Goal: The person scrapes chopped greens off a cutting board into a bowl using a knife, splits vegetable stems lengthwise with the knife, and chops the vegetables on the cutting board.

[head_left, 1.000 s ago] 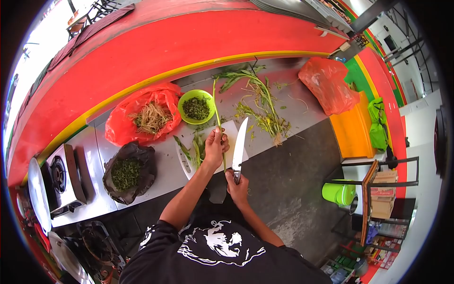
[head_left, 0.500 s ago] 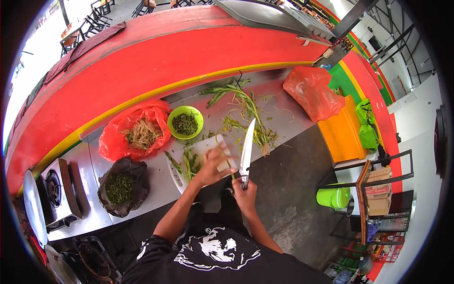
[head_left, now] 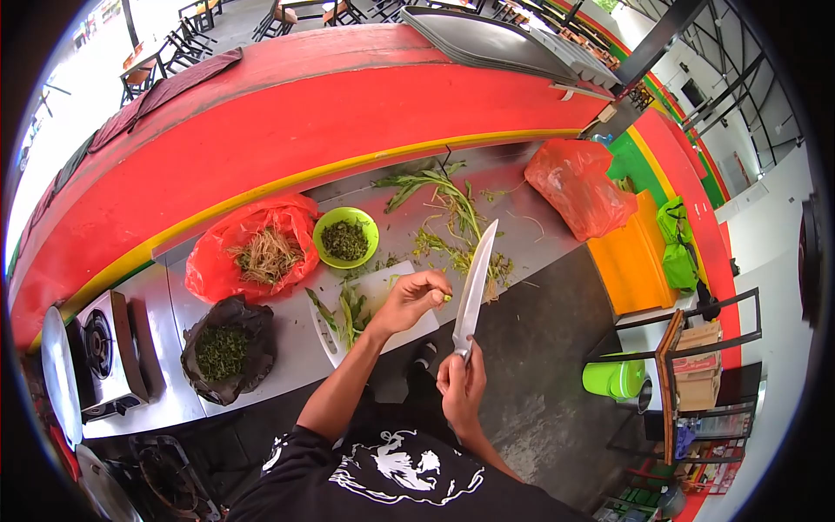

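My right hand (head_left: pixel 462 383) grips a large kitchen knife (head_left: pixel 475 283), its broad blade pointing up and away from me. Beside the blade, my left hand (head_left: pixel 414 301) is closed in a pinch around a green stem (head_left: pixel 447 297), of which only a short end shows. Below the left hand lies a white cutting board (head_left: pixel 424 327) with green leaves (head_left: pixel 352 313) on its left part. Leafy stalks with roots (head_left: pixel 461 209) are spread on the steel counter beyond the knife. A lime-green bowl (head_left: pixel 372 228) of chopped greens stands behind the board.
A red plastic bag (head_left: pixel 204 261) with pale roots and a black bag (head_left: pixel 261 335) with chopped greens sit to the left, near a gas stove (head_left: pixel 106 348). Another red bag (head_left: pixel 578 187) lies at the right end. A red wall (head_left: pixel 348 113) runs behind the counter.
The knife and right hand have moved slightly right and down. My left hand has moved right, closing from spread fingers into a pinch. The long stem seen before now shows only a short end.
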Tool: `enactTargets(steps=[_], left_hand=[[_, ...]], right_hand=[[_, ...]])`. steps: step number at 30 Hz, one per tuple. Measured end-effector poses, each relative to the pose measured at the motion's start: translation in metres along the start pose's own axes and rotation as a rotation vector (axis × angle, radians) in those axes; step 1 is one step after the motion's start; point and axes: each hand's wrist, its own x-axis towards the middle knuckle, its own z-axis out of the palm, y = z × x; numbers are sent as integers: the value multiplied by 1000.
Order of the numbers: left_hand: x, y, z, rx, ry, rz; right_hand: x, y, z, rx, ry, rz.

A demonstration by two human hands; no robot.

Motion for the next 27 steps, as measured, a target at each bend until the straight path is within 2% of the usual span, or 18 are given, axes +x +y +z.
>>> enactTargets(steps=[3,7,12,20,27], left_hand=[[5,8,8,-87,29,48],[4,18,13,-140,20,56],[-1,29,13,-47,19,73],[-11,43,13,38,49,95],[-19,44,12,-100,87,70]], right_hand=[[-11,-3,-7,-19,-65,-116],[-22,-11,-10,-72,-87,-144],[-25,-8,-10,-69,-99,-187],[-28,-12,-3,-64,-85,-148],[-32,-9,-4,-109,-101,-156]])
